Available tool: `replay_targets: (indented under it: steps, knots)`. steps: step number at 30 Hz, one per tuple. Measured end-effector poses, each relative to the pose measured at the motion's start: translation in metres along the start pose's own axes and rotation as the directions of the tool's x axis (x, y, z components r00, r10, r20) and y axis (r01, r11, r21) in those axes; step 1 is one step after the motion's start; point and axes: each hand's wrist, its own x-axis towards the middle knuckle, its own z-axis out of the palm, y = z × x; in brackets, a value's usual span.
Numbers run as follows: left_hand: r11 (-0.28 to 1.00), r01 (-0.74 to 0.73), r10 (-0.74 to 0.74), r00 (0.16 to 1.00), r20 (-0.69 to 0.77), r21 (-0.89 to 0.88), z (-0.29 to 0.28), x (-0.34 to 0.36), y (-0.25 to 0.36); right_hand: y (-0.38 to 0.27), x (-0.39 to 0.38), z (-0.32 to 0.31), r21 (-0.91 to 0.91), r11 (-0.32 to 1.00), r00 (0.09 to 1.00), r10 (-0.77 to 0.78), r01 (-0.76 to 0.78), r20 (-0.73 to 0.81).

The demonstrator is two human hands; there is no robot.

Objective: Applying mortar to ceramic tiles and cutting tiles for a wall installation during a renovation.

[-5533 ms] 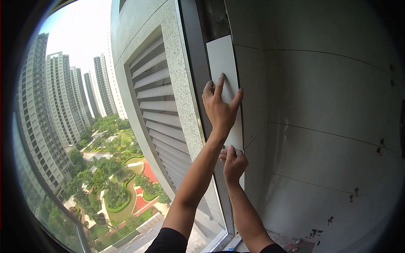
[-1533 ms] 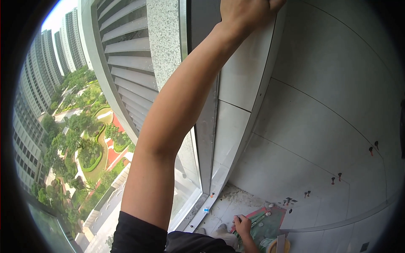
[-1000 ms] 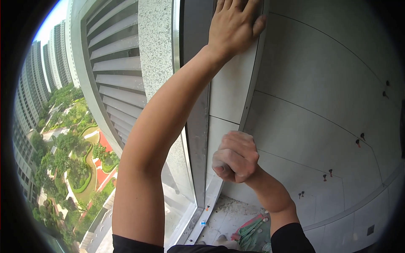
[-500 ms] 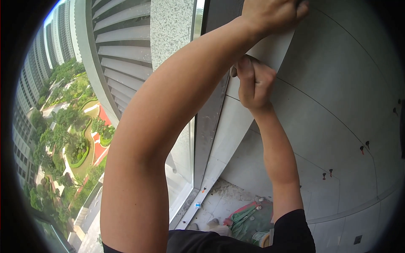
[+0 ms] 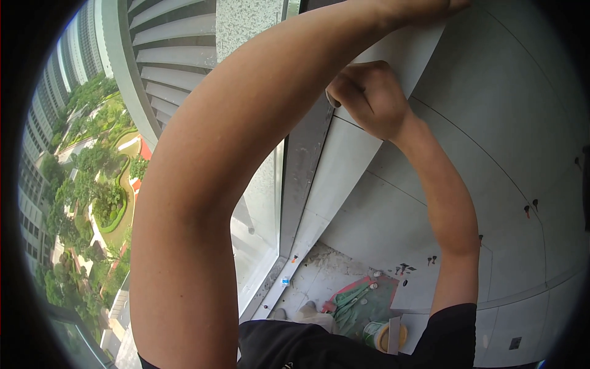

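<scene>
My left arm reaches up across the view, and my left hand (image 5: 424, 12) is at the top edge, blurred and partly cut off, so its fingers do not show clearly. It is beside the tiled wall edge. Below it, my right hand (image 5: 375, 98) is closed in a fist against the pale tiled strip (image 5: 332, 166) along the dark window frame (image 5: 301, 178). A small greyish rounded edge (image 5: 332, 98) pokes out at its fingers; the rest of that thing is hidden in the grip.
Large grey tiles (image 5: 491, 154) cover the wall on the right, with small black-and-orange tile spacers (image 5: 527, 211) in the joints. Below lie a green cloth (image 5: 353, 304) and a bucket (image 5: 393, 337) on the floor. Outside on the left are louvres (image 5: 175, 58) and a garden far down.
My right hand has moved a little left and up, its elbow swinging out to the right. My left hand has slid up and right, partly out of view.
</scene>
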Motion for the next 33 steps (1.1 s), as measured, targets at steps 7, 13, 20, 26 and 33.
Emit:
replay_targets:
  steps: [7,13,20,26,33]
  knots:
    - [1.000,-0.002,0.001,1.000,0.021,0.029,0.004,-0.002,0.003,0.001,-0.004,-0.007,-0.044,0.997,0.993,0.070,-0.066,0.098]
    - [0.999,0.022,-0.023,1.000,0.018,0.024,-0.006,0.003,0.006,-0.003,0.000,-0.014,-0.039,0.999,1.000,-0.022,0.023,0.017]
    - [1.000,0.001,0.001,0.997,-0.073,0.026,0.001,0.001,0.002,-0.001,-0.009,-0.033,-0.057,0.992,0.989,-0.114,0.109,-0.092]
    - [0.999,0.015,-0.014,0.998,-0.056,0.032,0.001,0.001,0.004,-0.010,-0.021,-0.042,-0.203,0.960,0.970,-0.219,0.194,-0.109]
    - [0.993,0.069,-0.068,0.998,-0.009,0.094,0.001,-0.014,0.008,-0.021,-0.073,-0.074,-0.259,0.961,0.888,-0.202,0.099,-0.412]
